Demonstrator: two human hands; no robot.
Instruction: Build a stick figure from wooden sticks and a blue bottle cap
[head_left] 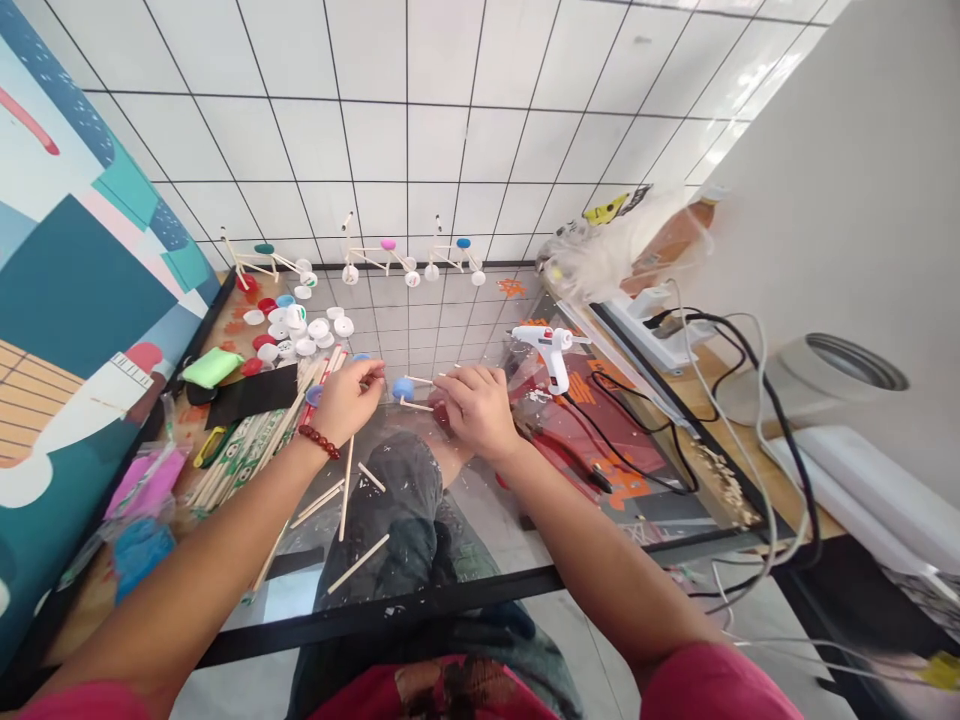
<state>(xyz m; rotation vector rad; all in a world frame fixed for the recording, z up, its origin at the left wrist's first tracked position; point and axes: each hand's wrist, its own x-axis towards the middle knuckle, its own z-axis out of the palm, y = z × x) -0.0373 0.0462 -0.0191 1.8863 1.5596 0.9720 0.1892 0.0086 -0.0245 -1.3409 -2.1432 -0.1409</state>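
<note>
Blue, rounded piece (403,388) with two thin wooden sticks (417,406) is at frame centre, left of the right hand (480,405), whose narrow grip holds a stick end. Left hand (356,395) is narrow; its content I cannot tell. Three stick models (379,254) stand above; one white plastic glue gun (547,350) lies right of centre.

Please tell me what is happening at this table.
Someone's right hand is at the ends of thin sticks that meet a small blue piece. The left hand is just across from it; whether it pinches anything is too small to tell. Three stick-and-cap models stand along the wall. Bottle caps and loose sticks lie on the left, and a glue gun on the right.
</note>
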